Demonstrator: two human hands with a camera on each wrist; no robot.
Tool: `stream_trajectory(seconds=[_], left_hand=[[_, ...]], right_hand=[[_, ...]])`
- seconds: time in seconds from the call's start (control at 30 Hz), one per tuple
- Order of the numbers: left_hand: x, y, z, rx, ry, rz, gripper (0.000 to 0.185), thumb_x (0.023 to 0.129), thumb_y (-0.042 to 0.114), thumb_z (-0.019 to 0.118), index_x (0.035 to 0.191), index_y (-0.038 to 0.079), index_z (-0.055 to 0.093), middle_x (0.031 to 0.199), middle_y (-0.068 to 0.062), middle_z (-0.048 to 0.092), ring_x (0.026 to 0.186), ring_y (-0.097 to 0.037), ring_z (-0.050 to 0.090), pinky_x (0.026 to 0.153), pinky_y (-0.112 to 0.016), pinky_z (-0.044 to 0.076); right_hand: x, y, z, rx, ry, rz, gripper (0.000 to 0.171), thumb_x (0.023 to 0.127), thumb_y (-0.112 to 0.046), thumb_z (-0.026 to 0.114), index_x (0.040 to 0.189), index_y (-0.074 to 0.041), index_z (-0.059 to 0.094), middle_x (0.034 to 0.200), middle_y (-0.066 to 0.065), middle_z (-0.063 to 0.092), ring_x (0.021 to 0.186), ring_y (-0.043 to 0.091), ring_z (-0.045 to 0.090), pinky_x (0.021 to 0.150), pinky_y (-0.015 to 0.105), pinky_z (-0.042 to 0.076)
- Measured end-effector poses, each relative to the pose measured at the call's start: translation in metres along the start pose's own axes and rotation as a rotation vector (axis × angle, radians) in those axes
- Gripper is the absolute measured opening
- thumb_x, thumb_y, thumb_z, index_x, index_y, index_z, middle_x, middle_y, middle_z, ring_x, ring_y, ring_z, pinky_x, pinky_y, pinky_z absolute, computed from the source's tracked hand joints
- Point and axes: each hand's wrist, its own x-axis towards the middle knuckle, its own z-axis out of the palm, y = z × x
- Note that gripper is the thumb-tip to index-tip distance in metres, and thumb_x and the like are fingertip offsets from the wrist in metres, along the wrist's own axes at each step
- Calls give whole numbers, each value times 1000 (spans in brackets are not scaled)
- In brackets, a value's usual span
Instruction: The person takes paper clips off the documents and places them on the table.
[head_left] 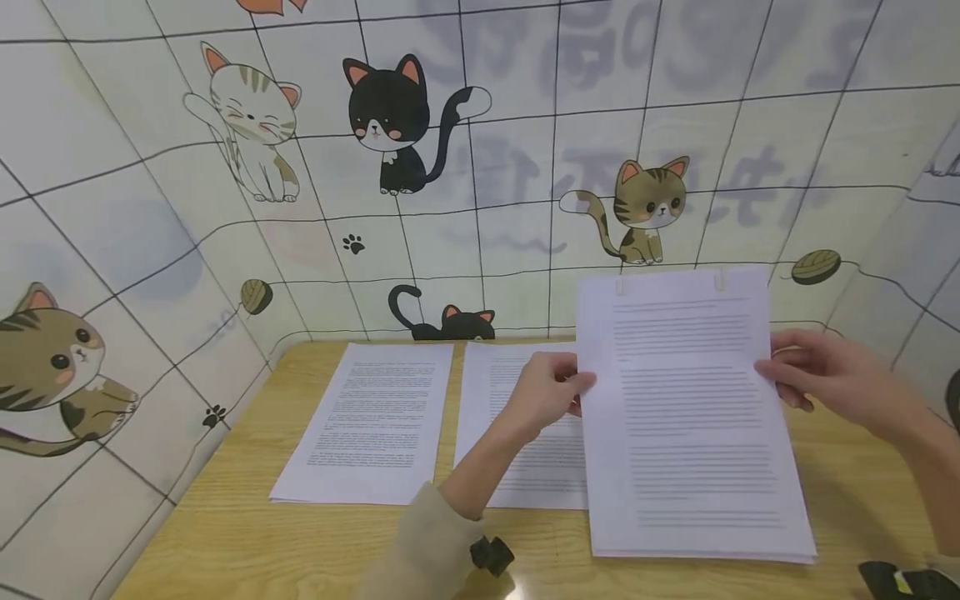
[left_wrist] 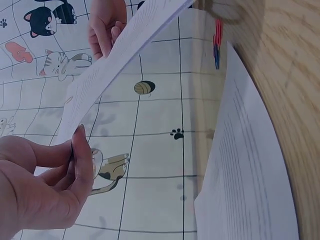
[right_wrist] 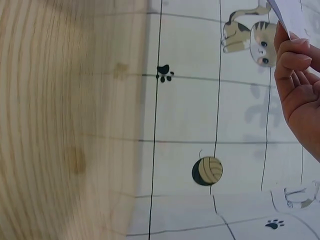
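A stack of printed paper sheets (head_left: 697,425) is held up off the table, tilted with its text facing me. Two small pale clips (head_left: 720,281) sit along its top edge. My left hand (head_left: 551,387) pinches the left edge between thumb and fingers, as the left wrist view also shows. At the opposite edge, my right hand (head_left: 832,375) grips with the thumb in front and fingers behind. Only a corner of the paper shows beside the right hand (right_wrist: 302,85) in the right wrist view.
Two more printed paper piles lie on the wooden table (head_left: 217,533): a left pile (head_left: 367,425) and a middle pile (head_left: 517,467), partly covered by my left arm and the held stack. Red and blue pens (left_wrist: 217,45) lie near the back wall (head_left: 517,242), which has cat drawings.
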Motion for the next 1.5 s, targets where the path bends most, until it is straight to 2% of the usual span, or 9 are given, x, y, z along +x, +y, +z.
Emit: stream_trajectory(seconds=[0.13,0.3,0.53,0.67,0.93,1.07,1.2,1.33,1.5], left_hand=[[-6,0,-12,52,29,15,11,98,4,63,92,-1,70,76,-2,64,62,-11,59,62,-25,56],[-13,2,-25,77,65,26,10,98,5,63,97,0,72,81,-4,69,65,-12,62,64,-27,56],[-24,0,-48,136,115,62,11,98,4,63,99,0,73,84,-6,70,67,-12,62,65,-33,57],[-29,-4,-62,157,128,74,11,99,3,62,100,-2,72,84,-7,70,68,-12,61,66,-35,57],[-40,-11,-84,232,170,90,19,97,1,63,79,0,62,78,-7,67,66,-14,60,64,-30,57],[-48,-14,-93,253,197,105,19,96,0,64,78,0,61,77,-6,65,68,-15,59,65,-35,57],[-56,-18,-99,251,239,114,7,95,-1,66,90,0,71,81,-7,69,70,-16,61,65,-38,58],[-60,-20,-105,278,282,123,8,94,0,68,98,1,75,81,-6,69,71,-16,61,61,-28,54],[-65,-23,-108,313,327,94,6,93,2,70,94,3,75,79,-4,67,69,-16,59,59,-22,48]], right_hand=[[6,-6,10,17,-35,-40,15,100,4,57,114,0,56,68,9,58,54,21,51,44,34,40],[11,-19,23,-52,-36,-60,11,99,-1,62,110,-1,58,65,5,60,53,19,55,45,32,41],[21,-34,45,81,-123,-82,9,101,2,57,109,1,54,67,10,59,56,22,54,47,33,44],[25,-42,58,103,-118,-84,13,100,2,59,112,0,55,70,11,62,57,22,57,47,32,47],[34,-54,82,159,-133,-132,10,98,4,60,106,3,54,70,13,63,57,23,58,50,31,50],[38,-57,90,156,-146,-134,10,98,3,62,104,3,55,72,12,65,58,22,59,52,31,50],[40,-62,96,139,-165,-138,9,98,0,63,105,0,58,75,10,67,59,21,58,53,30,49],[41,-68,98,71,-149,-118,14,98,-7,66,111,-5,64,85,1,71,66,18,61,57,29,49],[43,-73,100,-13,-124,-110,13,97,-13,68,110,-12,69,95,-5,73,81,15,67,70,29,52]])
